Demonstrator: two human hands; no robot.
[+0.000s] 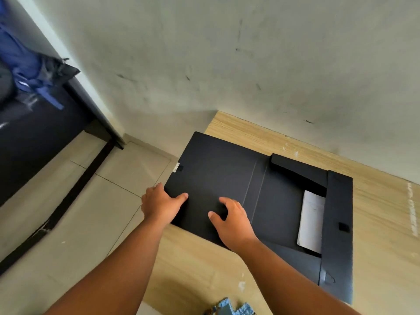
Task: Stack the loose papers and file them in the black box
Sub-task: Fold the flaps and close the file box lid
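Black box (339,201), one, holds one paper stack (311,221); left hand (159,204) grips lid (216,169), right hand (234,221) presses flat.

Nothing here can be read from where I stand. The sheet of papers (311,221) lying in the black box (216,173) carries faint grey print, too blurred to make out. A small white tag (176,167) on the box's left edge shows no legible marking.

Black flaps (295,176) hide most of the papers (311,220).
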